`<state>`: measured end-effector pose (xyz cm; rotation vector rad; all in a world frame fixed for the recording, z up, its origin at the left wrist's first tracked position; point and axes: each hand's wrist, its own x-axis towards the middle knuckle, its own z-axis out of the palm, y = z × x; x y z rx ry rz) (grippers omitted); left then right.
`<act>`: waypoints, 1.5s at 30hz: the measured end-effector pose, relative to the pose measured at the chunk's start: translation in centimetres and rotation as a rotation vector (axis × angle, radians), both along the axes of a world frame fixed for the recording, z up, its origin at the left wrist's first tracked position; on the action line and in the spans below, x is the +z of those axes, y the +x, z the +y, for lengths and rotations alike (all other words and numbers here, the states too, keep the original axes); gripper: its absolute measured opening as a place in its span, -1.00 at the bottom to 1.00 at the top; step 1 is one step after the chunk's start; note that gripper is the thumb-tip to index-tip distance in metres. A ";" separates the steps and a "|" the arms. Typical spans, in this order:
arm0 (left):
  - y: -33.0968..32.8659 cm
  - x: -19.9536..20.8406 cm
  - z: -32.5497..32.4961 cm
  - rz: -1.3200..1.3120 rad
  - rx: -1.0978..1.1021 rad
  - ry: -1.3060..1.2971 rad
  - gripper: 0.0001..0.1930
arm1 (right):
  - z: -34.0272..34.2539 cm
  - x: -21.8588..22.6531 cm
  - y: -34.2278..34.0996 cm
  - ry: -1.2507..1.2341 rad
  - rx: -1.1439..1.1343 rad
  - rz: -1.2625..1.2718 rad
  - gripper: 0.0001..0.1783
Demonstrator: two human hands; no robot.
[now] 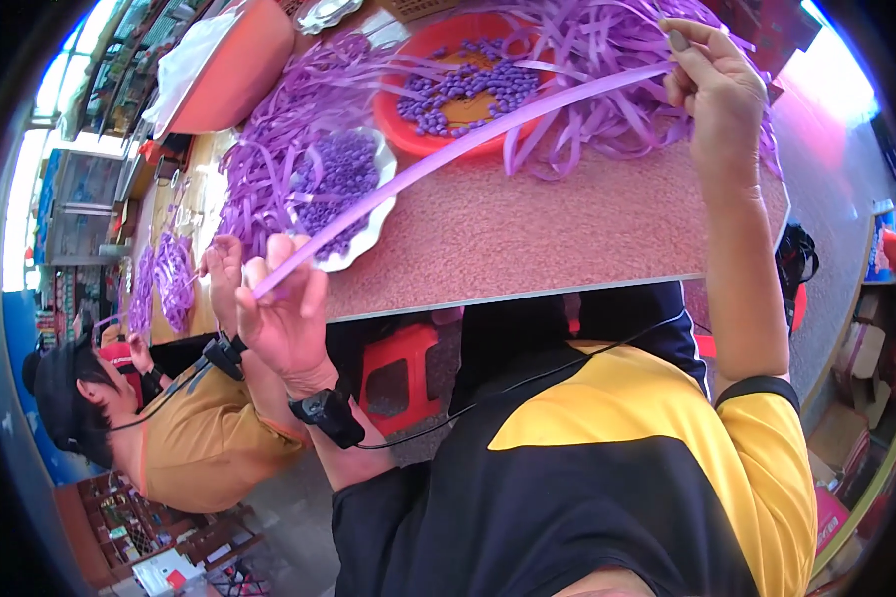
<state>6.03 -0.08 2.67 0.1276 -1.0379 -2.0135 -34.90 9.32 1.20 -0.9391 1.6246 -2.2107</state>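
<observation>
A long light-purple ribbon [400,183] stretches diagonally between my two hands over the table. Its lower left end is pinched in the fingers of my left hand [289,333], just past the table's front edge. At the upper right, my right hand [719,95] is closed on the other end, thumb against fingers. Under the strip lie a white scalloped dish [381,164] of small purple beads and a red basin [393,124] with more purple beads. Loose purple ribbons [607,90] are heaped beside my right hand, and another ribbon pile [279,124] lies behind the dish.
A co-worker in a tan shirt [204,443] and dark cap sits at my left, one hand close to mine. A coral basin [244,70] with a white lining stands far left. Red stools [403,373] are below the table [528,234]. A cable runs from my left wrist device [327,413].
</observation>
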 end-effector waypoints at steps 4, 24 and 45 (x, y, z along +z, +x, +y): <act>-0.6 2.9 0.5 0.321 0.206 0.164 -0.61 | -0.5 -1.1 -0.8 0.055 0.061 -0.013 -0.80; -13.3 -3.3 1.6 -0.423 -0.001 0.255 -0.82 | -0.4 -2.2 5.9 0.123 0.546 0.718 -0.83; -14.5 -3.6 2.4 -0.435 0.023 0.233 -0.82 | 0.2 -2.0 6.4 0.203 0.503 0.856 -0.75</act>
